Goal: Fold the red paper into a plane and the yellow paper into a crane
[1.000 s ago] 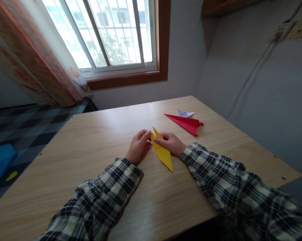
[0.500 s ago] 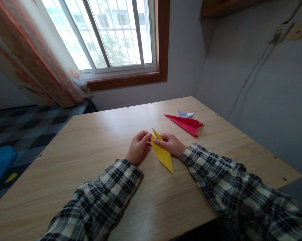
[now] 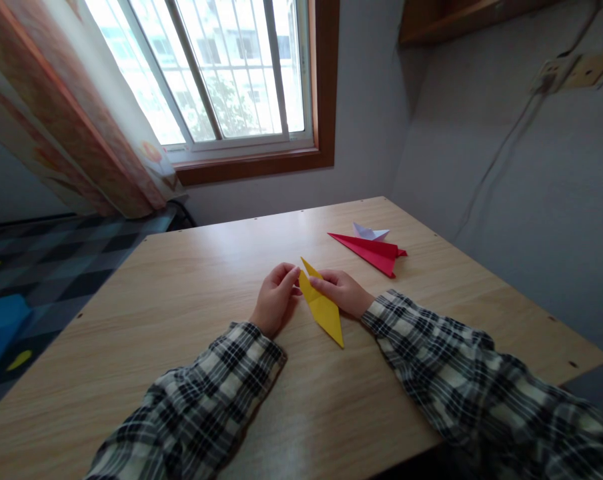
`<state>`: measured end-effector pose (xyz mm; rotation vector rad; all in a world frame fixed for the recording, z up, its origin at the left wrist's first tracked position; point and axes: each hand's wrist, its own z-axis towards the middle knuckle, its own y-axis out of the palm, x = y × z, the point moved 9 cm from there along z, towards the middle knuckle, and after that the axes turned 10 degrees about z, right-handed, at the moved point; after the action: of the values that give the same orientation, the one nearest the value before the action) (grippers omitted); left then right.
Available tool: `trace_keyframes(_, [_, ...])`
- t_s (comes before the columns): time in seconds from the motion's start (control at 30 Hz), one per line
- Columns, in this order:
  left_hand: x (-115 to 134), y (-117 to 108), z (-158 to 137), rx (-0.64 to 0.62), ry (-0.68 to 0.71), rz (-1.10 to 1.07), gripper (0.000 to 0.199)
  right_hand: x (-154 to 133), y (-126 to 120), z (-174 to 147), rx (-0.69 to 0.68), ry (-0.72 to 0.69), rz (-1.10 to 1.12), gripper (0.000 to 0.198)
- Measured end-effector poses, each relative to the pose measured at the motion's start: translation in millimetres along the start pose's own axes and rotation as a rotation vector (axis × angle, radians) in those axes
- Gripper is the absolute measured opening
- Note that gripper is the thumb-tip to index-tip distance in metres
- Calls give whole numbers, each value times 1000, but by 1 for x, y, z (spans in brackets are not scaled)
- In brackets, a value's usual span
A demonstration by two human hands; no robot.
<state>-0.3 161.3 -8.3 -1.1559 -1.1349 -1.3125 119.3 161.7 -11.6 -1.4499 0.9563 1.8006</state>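
A piece of folded yellow paper [image 3: 324, 311], long and pointed at both ends, slants between my two hands above the table. My right hand [image 3: 342, 291] grips it from the right, thumb laid across its face and fingers behind it. On the other side, my left hand [image 3: 275, 295] is closed, thumb and fingertips pinching the paper's upper left edge. Part of that pinch is hidden behind the paper.
Beyond my right hand lie a red paper plane [image 3: 371, 252] and a small white paper boat [image 3: 370, 232] on the wooden table [image 3: 201, 280]. At left, a blue folded paper [image 3: 1, 327] rests on a checked cloth [image 3: 106, 247]. A window is ahead.
The yellow paper's upper tip has shifted slightly left. Both hands keep their hold, and the whole view has tilted up a little.
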Motion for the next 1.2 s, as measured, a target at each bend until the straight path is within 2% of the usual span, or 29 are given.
trace_keyframes(0.17, [1,-2,1,17,12,3,31,2,-3,1,33,-1,8,44])
trace_keyframes(0.37, [7,0,-1,9,25,75,37,-1,-16,1,158,-64,66,41])
trace_keyframes(0.6, [21,23,-11,-173,132,518,44,-14,-44,-4,412,-214,12,44])
trace_keyframes(0.7, [22,32,-14,-249,160,593,41,-16,-49,-8,484,-252,-26,47])
trace_keyframes(0.8, [22,33,-14,-261,157,628,38,-21,-46,-11,503,-287,-68,51])
trace_keyframes(0.93, [21,28,-13,-222,119,557,35,-24,-40,-11,463,-302,-68,58])
trace_keyframes(1.1, [18,17,-11,-98,48,292,34,-4,-47,-2,433,-225,37,72])
trace_keyframes(1.2, [11,14,-11,-77,-4,156,34,3,-50,4,396,-254,105,71])
